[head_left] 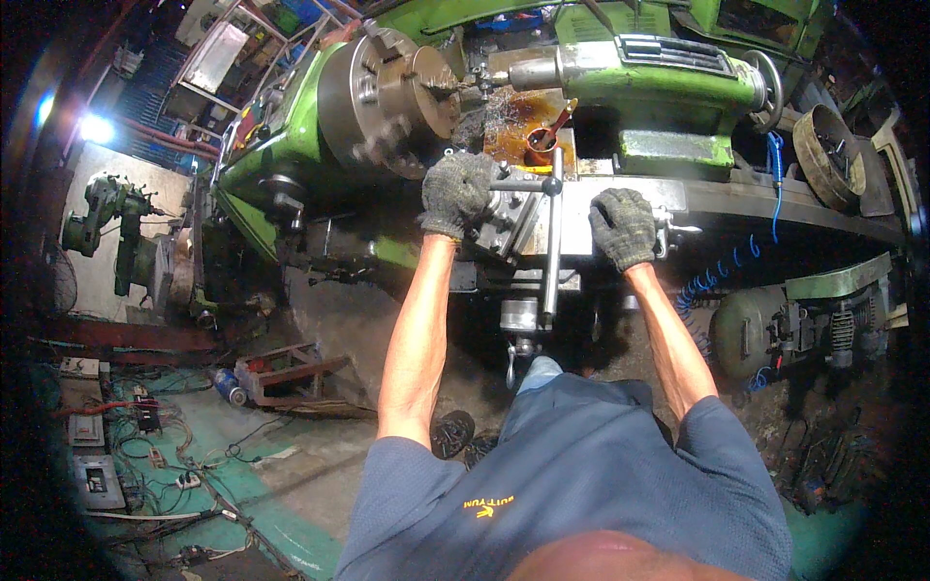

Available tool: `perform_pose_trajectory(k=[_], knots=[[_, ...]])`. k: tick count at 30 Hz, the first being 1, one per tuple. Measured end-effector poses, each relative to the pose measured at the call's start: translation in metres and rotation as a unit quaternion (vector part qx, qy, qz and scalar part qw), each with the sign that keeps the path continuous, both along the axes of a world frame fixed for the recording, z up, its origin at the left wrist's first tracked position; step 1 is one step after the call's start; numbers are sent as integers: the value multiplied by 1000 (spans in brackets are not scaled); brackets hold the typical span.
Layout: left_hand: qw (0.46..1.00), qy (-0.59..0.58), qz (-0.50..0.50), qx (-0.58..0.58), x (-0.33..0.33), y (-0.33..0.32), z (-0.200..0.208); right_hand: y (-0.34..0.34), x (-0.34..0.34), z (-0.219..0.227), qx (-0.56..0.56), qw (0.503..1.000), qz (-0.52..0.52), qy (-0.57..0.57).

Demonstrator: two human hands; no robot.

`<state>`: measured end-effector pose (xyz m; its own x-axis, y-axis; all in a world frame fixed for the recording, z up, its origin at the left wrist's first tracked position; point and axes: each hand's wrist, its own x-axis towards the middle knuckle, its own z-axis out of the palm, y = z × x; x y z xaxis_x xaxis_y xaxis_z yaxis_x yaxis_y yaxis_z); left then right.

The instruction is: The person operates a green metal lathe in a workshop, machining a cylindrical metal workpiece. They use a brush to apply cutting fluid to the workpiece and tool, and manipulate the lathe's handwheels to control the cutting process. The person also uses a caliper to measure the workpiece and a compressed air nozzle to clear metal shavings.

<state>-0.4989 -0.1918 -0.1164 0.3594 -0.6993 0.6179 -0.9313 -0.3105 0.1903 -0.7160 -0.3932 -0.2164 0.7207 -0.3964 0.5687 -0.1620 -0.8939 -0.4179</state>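
Note:
A green lathe (668, 92) stretches across the far side, its big round chuck (354, 107) at the left, with a metal workpiece (433, 87) in it. My left hand (457, 194), in a dark grey knit glove, is closed at the tool post (509, 218), by the left end of a lever (523, 184) with a ball knob. What its fingers hold is hidden. My right hand (623, 229), gloved alike, has its fingers curled down beside a small crank handle (678, 230); its grip is hidden too. Between and beyond the hands stands an orange cup (542, 150) with a brush (560, 121).
A long steel rod (553, 252) points toward me between my arms. The tailstock handwheel (768, 90) and a round pan (828, 155) are at the right. A blue coiled hose (722, 276) hangs above a compressor tank (744, 334). Cables (194, 455) litter the floor at left.

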Motion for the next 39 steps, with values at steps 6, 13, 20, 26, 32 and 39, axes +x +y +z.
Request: perform_pose_trajectory(k=[6,13,20,26,32,39], knots=[[1000,-9,0,17,0,3,1,0,2,-4,2,1000,6,-4],[1000,11,-6,16,-3,2,4,-1,1,-5,0,1000,0,-6],[1000,-20,-6,-5,3,2,-3,-1,1,-3,1,1000,4,-5],[1000,-11,-11,-4,-2,-1,2,-1,1,-3,2,1000,5,-7],[999,-20,-23,-13,2,1,0,0,1,0,-3,1000,2,-1],[1000,-10,-16,-7,2,2,-3,-1,2,-5,-8,1000,-2,-3]])
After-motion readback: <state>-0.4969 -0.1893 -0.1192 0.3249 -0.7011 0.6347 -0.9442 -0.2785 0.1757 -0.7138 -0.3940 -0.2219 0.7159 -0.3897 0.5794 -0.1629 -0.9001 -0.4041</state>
